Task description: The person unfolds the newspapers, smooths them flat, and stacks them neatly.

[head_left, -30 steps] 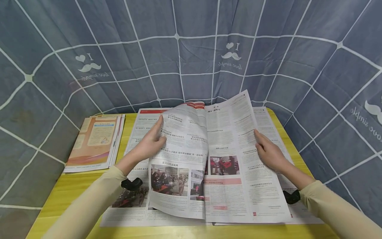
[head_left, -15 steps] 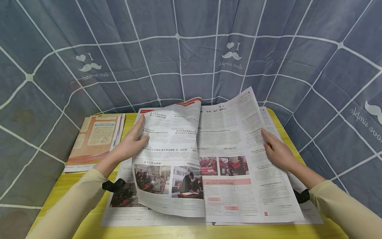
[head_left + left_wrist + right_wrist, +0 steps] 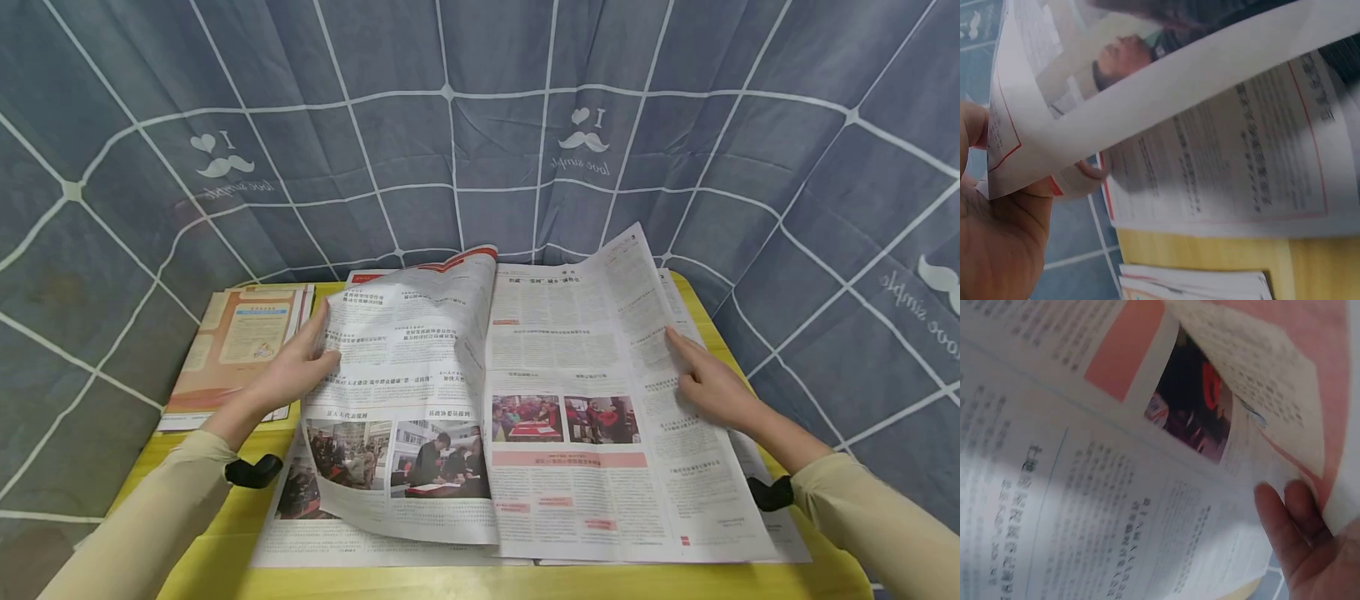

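Note:
A newspaper [image 3: 566, 358] lies spread in the middle of the head view, its upper sheet lifted and bowed on both sides of the fold. My left hand [image 3: 288, 371] pinches the left edge of that sheet between thumb and fingers; the left wrist view shows the page [image 3: 1147, 106] passing into the hand. At the opposite edge my right hand [image 3: 716, 392] grips the sheet, and in the right wrist view its fingers [image 3: 1282, 528] lie behind the paper. More newspaper pages [image 3: 288, 546] rest flat beneath, mostly covered.
A stack of printed papers with an orange cover [image 3: 225, 358] sits on the left of the yellow wooden table [image 3: 217, 567]. A grey-blue checked curtain [image 3: 495, 142] hangs around the back and sides of the table.
Both hands have moved apart, the left one farther left and the right one slightly right. The lifted newspaper sheet has opened wider, showing more of its photographs on both pages.

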Demonstrator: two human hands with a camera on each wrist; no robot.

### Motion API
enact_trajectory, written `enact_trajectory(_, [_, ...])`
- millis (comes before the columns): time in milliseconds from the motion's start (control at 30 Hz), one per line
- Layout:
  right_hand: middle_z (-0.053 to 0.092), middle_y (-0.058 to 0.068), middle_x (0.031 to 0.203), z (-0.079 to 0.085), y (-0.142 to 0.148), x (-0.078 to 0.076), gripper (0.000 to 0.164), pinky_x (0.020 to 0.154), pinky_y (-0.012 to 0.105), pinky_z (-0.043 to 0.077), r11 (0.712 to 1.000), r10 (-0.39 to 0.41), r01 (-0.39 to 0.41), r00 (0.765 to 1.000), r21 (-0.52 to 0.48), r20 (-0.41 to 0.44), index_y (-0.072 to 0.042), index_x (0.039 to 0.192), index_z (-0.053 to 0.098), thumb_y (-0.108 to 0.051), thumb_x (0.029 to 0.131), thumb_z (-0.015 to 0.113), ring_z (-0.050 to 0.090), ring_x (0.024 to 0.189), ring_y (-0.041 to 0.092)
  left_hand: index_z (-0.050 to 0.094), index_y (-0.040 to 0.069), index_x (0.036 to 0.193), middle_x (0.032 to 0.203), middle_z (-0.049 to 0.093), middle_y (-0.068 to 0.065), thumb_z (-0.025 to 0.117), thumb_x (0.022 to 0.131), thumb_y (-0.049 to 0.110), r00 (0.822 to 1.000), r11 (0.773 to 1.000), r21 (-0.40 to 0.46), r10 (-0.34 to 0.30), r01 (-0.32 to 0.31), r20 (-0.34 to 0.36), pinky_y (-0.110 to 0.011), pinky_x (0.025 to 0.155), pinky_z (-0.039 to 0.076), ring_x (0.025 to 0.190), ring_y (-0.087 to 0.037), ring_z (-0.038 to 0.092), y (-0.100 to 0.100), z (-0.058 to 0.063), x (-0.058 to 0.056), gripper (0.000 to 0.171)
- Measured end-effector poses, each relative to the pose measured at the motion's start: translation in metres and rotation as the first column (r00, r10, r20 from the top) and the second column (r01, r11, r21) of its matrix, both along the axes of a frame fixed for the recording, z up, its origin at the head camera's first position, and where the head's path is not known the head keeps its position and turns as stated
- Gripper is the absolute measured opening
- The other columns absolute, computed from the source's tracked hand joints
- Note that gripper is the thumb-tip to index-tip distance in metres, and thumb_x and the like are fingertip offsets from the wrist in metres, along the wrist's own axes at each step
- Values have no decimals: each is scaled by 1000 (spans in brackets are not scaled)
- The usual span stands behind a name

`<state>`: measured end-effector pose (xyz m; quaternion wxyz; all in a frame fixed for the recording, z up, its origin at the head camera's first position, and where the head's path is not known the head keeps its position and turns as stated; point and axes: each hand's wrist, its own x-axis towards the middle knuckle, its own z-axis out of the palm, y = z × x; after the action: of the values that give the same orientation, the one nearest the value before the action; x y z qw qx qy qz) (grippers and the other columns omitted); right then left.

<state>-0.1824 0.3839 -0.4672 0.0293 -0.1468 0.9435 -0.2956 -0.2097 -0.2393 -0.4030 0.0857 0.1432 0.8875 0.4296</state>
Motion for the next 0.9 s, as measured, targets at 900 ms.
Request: enact_trajectory(900, [12, 34, 164, -30, 18, -5, 76, 113, 67, 22, 998, -25, 20, 996, 56, 88, 10, 160, 10, 5, 95, 50, 14, 149, 53, -17, 4, 160, 167, -19, -21, 52, 101, 0, 996, 999, -8, -42, 43, 77, -56, 119, 4, 153, -38, -12, -59, -55, -11, 92])
